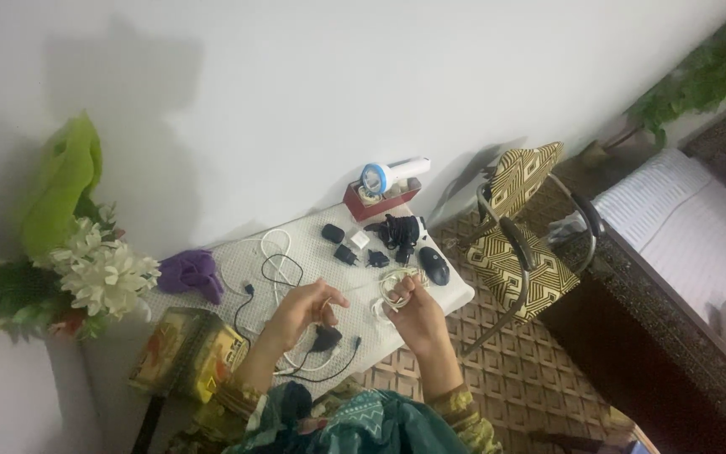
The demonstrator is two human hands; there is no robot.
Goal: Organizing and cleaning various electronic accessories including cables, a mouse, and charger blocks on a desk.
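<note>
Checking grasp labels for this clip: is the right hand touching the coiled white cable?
Touching. The head view shows the right hand with its fingers closed around the coiled white cable, the loops showing just above the fingertips over the white table.

A plain white wall [296,84] is filling the scene behind a small white-covered table [455,294]. Right of the table, a patterned gold-and-brown chair [523,252] is standing on matching geometric flooring [539,378]; a white-sheeted bed [691,227] is lying beyond it.
</note>
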